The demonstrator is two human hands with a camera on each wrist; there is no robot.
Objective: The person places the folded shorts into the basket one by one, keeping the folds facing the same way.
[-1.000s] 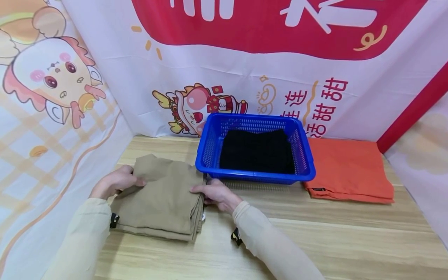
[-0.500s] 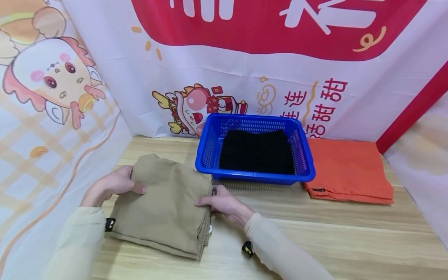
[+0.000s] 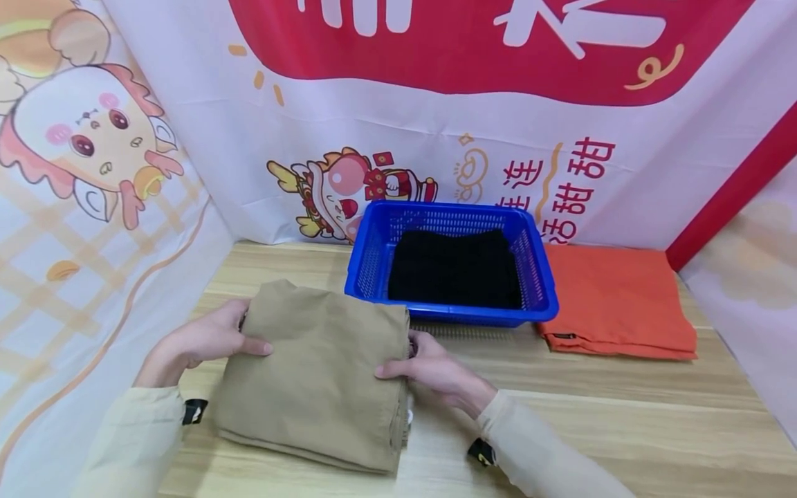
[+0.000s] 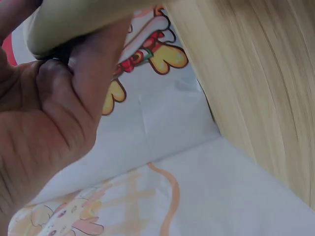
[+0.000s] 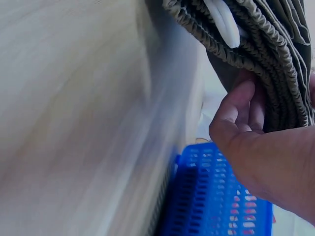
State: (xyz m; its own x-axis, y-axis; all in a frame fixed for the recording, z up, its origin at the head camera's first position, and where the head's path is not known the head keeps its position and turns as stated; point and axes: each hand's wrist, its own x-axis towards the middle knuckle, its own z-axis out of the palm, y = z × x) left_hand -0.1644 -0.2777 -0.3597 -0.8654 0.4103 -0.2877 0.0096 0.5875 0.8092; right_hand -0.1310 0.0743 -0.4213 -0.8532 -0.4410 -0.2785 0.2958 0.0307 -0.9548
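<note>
Both hands grip a folded khaki garment (image 3: 317,380), thumbs on top and fingers tucked beneath. The left hand (image 3: 214,342) holds its left edge; in the left wrist view the cloth crosses the top of that hand (image 4: 54,98). On the opposite edge, the right hand (image 3: 436,370) pinches the stacked layers. Gathered elastic edges of the garment (image 5: 256,64) and a white drawstring (image 5: 225,24) show close up in the right wrist view, with the right hand's fingers (image 5: 236,105) curled under the layers. Seen from there, the garment is lifted off the table.
A blue plastic basket (image 3: 451,315) stands behind the garment, with folded black cloth (image 3: 454,270) inside. To its right lies a folded orange garment (image 3: 623,304). Printed fabric sheets (image 3: 236,145) rise behind and beside the wooden table (image 3: 579,429).
The khaki garment has moved to the right and toward the person, carried by both hands. The basket and the orange garment stay in place.
</note>
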